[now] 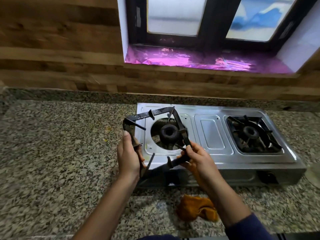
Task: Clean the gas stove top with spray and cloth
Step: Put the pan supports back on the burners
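A two-burner steel gas stove stands on the granite counter. Both my hands hold the black square pan support lifted and tilted above the stove's left burner. My left hand grips its left side, my right hand grips its near right corner. The right burner's pan support sits in place. An orange cloth lies crumpled on the counter in front of the stove, between my forearms. No spray bottle is in view.
Speckled granite counter stretches left of the stove. A wood-pattern wall rises behind, with a window and a pink-lined sill above the stove. A pale blurred object shows at the right edge.
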A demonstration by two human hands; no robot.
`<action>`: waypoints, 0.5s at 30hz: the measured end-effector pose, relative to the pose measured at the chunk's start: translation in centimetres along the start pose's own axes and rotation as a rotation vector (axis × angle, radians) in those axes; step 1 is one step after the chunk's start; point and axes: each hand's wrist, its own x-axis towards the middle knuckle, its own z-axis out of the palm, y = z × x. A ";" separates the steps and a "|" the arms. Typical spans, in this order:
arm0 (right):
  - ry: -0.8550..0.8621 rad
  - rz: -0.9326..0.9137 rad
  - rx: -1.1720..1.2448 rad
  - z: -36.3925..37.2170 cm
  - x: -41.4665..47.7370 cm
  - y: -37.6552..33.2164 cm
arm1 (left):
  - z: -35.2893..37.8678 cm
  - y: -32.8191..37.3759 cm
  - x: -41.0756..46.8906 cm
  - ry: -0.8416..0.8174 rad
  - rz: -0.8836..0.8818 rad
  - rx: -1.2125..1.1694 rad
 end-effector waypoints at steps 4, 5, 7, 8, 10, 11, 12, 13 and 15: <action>0.040 -0.030 0.087 0.9 0.6 1.4 | -0.9 -0.8 0.3 -0.011 0.072 0.023; 0.036 -0.040 0.067 0.8 0.7 1.2 | -0.9 -0.7 0.6 -0.015 0.082 0.035; 0.021 -0.071 0.008 0.4 0.9 0.6 | -0.9 -0.3 1.2 -0.037 0.052 0.009; 0.017 -0.095 -0.026 0.2 1.1 0.1 | -0.8 0.1 1.5 -0.057 0.014 -0.035; 0.010 -0.142 -0.082 -0.5 1.7 -0.7 | -0.7 0.6 2.0 -0.104 -0.079 -0.127; 0.002 -0.162 -0.098 -0.9 2.1 -1.2 | -0.6 0.8 2.3 -0.135 -0.127 -0.150; -0.011 -0.182 -0.117 -1.3 2.4 -1.7 | -0.6 0.9 2.5 -0.164 -0.174 -0.157; -0.014 -0.198 -0.144 -1.8 2.6 -2.1 | -0.7 1.0 2.9 -0.189 -0.217 -0.160; -0.004 -0.227 -0.221 -2.9 3.1 -2.9 | -0.8 1.2 3.6 -0.219 -0.276 -0.197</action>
